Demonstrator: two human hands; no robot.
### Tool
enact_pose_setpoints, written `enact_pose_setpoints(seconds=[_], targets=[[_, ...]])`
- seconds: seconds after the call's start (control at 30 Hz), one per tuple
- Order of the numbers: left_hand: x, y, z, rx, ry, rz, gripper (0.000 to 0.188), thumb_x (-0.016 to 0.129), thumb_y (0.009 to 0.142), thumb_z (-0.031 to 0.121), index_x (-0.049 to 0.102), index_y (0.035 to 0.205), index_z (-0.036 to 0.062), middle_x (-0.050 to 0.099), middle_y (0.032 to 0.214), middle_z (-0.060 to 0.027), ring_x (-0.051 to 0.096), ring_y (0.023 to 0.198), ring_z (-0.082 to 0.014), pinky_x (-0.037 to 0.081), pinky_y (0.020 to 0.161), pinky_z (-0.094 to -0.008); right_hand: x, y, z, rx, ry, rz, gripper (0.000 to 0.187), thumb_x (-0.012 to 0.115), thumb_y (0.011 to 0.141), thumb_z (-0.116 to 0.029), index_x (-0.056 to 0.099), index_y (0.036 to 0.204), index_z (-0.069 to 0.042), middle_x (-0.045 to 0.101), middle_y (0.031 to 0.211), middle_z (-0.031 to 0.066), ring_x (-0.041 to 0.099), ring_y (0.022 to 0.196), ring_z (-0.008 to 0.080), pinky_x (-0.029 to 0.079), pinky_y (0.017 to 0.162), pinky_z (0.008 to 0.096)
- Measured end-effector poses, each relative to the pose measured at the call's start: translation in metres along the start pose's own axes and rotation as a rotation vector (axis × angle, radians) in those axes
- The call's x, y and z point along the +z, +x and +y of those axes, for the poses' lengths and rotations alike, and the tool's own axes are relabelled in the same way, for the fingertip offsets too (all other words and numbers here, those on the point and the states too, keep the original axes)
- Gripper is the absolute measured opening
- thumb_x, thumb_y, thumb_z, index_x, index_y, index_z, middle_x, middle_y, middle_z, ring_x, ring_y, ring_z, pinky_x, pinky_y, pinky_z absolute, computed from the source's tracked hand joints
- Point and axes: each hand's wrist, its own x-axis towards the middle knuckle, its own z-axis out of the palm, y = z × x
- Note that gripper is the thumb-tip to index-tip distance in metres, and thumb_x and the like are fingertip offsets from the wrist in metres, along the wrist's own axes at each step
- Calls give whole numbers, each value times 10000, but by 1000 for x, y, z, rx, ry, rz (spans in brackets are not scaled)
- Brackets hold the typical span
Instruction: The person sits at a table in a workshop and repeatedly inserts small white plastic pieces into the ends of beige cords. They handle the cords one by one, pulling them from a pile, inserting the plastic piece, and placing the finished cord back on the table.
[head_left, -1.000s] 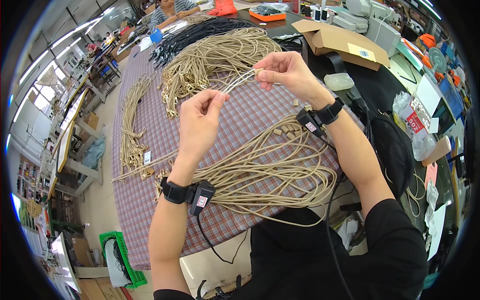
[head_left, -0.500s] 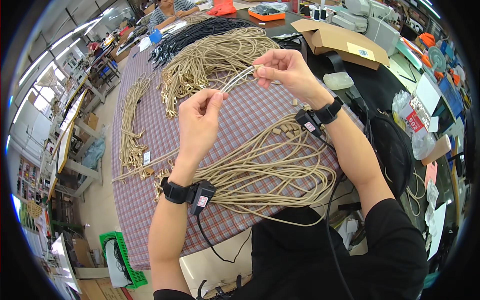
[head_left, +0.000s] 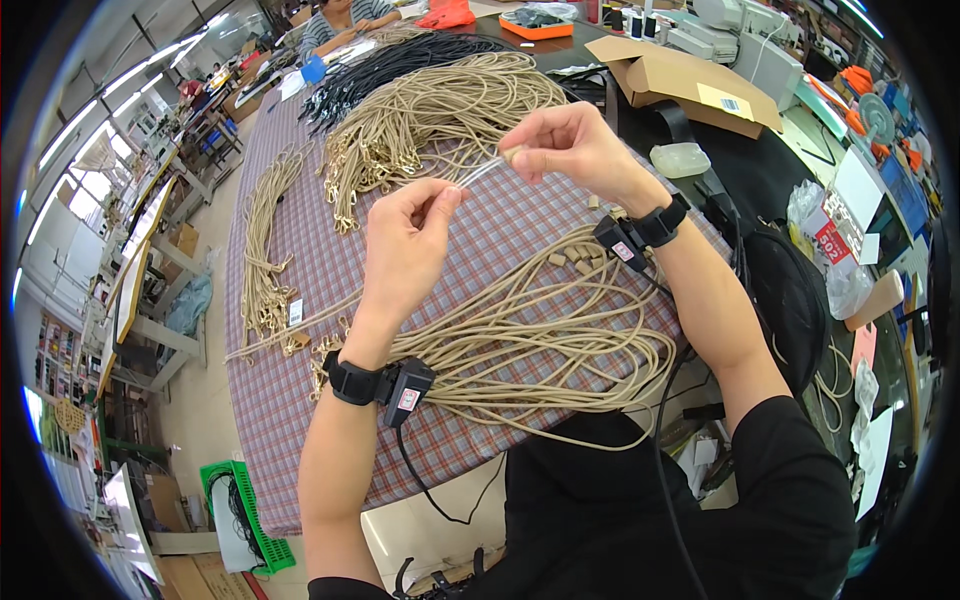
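Note:
Above the table, my left hand (head_left: pixel 408 240) pinches one end of some thin white strands (head_left: pixel 484 172). They run up to my right hand (head_left: pixel 575 145), whose thumb and forefinger grip a small tan bead-like piece (head_left: pixel 514 154). The strands meet this piece; whether they pass through it is hidden by my fingers. Below my hands lies a spread bundle of tan cords (head_left: pixel 530 330) with metal clasps at its left end. Several loose tan pieces (head_left: pixel 575 258) of similar colour sit beside that bundle, near my right wrist.
A checked cloth (head_left: pixel 300 420) covers the table. Farther back are a heap of tan cords (head_left: pixel 440 100) with gold clasps and a pile of black cords (head_left: pixel 400 65). Another cord bundle (head_left: pixel 262 250) lies left. An opened carton (head_left: pixel 680 85) stands right; a person (head_left: pixel 345 25) sits beyond.
My left hand has shifted slightly right and my right hand slightly left. The white strands between them now look straighter and closer together. Both hands keep their pinch.

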Motion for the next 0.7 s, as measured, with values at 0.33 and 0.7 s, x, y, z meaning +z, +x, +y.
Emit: enact_pose_setpoints(seconds=[0.33,0.7], targets=[[10,-9,10,18,120,-127,204,641,1080,147,727,1129,-31,685,775,-100,593,695,-179,470,640,-342,40,-5,1,-30,-212,-152,136,895,851,-26,795,939,-2,790,851,34,724,778,70,580,714,251],[-19,1,10,60,310,-257,199,625,1042,119,731,1046,-49,737,906,-235,723,838,-380,546,769,-435,37,-2,-16,-212,-551,57,110,857,828,-19,747,825,-28,750,819,60,682,767,169,479,714,323]])
